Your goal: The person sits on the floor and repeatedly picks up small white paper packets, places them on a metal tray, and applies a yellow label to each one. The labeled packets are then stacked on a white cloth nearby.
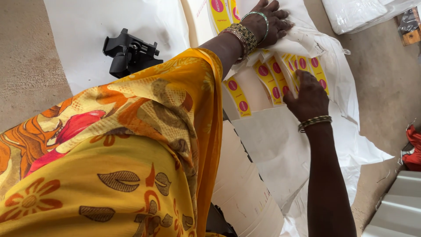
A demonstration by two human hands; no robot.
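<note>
Yellow labels [280,74] with pink dots are lying fanned on white paper [280,145], and we are pinching one with our right hand [309,96]. Our left hand [267,22] is pressing flat (fingers spread) above them. Left sits a black clamp [129,52].

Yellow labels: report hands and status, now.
Left hand flat, pressing white paper over the fanned yellow labels. Right hand fingering the labels' edges, grip unclear. Black clamp lies apart, nothing blocking.
</note>
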